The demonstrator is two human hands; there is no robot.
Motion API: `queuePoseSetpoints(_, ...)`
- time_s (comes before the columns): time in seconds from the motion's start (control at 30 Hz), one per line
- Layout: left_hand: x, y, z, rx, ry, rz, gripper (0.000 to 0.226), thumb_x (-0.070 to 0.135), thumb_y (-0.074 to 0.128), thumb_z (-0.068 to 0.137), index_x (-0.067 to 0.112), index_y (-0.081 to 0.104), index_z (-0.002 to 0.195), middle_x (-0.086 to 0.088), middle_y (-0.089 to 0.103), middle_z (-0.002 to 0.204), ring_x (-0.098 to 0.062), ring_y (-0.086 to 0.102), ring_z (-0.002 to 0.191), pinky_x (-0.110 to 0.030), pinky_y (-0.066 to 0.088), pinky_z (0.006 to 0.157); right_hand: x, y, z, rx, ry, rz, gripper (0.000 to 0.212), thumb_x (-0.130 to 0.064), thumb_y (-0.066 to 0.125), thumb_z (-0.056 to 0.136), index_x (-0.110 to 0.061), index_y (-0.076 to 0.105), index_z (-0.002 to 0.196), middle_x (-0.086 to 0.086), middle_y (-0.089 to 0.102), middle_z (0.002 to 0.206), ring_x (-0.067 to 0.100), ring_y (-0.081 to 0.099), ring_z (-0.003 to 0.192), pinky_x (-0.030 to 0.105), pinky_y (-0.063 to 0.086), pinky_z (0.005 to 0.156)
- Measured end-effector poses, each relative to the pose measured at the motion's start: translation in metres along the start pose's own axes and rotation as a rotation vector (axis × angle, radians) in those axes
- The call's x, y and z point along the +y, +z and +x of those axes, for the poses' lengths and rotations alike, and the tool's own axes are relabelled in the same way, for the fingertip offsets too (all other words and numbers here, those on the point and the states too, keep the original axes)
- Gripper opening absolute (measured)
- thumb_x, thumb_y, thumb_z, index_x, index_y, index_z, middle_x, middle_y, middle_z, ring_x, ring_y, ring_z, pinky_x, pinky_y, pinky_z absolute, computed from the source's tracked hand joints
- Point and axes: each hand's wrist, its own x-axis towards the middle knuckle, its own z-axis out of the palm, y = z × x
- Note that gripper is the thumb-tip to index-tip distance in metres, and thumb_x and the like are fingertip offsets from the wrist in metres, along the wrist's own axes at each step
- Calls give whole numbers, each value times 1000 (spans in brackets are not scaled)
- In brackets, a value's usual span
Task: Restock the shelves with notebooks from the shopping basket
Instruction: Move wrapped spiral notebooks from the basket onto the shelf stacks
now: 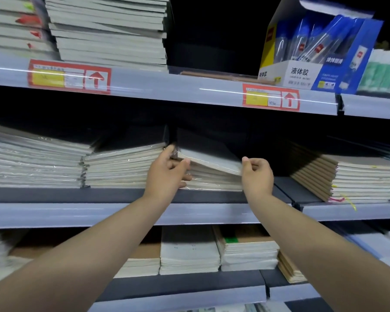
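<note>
Left fingers point(169, 152): curled round the left edge of a dark-covered notebook point(208, 152), thumb on the near side, lower fingers against the pile beneath.
Right fingers point(246, 161): pinching the same notebook at its near right corner.
Left hand point(167, 176): reaches in from 7 o'clock, bare forearm stretched out.
Right hand point(258, 179): reaches in from 5 o'clock, back of the hand towards me.
Notebook: plastic-wrapped and tilted, left end higher than the right, lying on top of a short stack point(214, 183) on the middle shelf point(99, 195).
At 9 o'clock of it: a taller wrapped stack point(122, 167) just beside the left hand, then another pile point(32, 163) further out.
At 3 o'clock: a brown-spined stack point(358, 176), apart from the right hand, with a bare stretch of shelf between.
At 12 o'clock: the upper shelf point(167, 85) with red and yellow price tags point(69, 76), pale stacks point(108, 30) at 11 o'clock, and a blue and white glue box point(313, 52) at 1 o'clock.
At 6 o'clock: the lower shelf point(189, 283) with white and brown notebook piles point(189, 251) between the forearms.
</note>
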Motion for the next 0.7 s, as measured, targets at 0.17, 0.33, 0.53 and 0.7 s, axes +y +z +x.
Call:
queuePoseSetpoints(0.17, 1, 0, 6, 39, -12, 78, 36, 29, 60, 94, 22, 58, 130, 5, 72, 72, -11, 65, 56, -25, 50, 52, 7, 6, 16, 79, 76, -36, 30, -44, 52, 95, -15, 58, 100, -1, 57, 94, 25, 45, 111, 32, 40, 83)
queuePoseSetpoints(0.33, 1, 5, 12, 112, -8, 111, 26, 30, 61, 94, 33, 60, 119, 5, 65, 57, -13, 65, 52, -26, 50, 51, 9, 16, 28, 76, 185, 72, 27, -41, 56, 94, -15, 51, 95, -8, 53, 76, 7, 50, 66, 25, 39, 60)
queuePoseSetpoints(0.53, 0, 10, 19, 179, -2, 158, 29, 30, 65, 92, 25, 65, 120, 6, 62, 50, -12, 62, 46, -22, 42, 44, 10, 21, 38, 125, 259, 47, 28, -31, 50, 98, -6, 60, 101, 6, 57, 87, 24, 54, 79, 28, 36, 68)
queuePoseSetpoints(0.7, -2, 10, 22, 225, -18, 164, 17, 28, 60, 94, 29, 66, 110, 8, 59, 46, -13, 63, 45, -21, 40, 42, 4, 35, 35, 123, 262, -29, 32, -23, 41, 100, -2, 59, 117, 19, 57, 118, 36, 53, 108, 34, 39, 84)
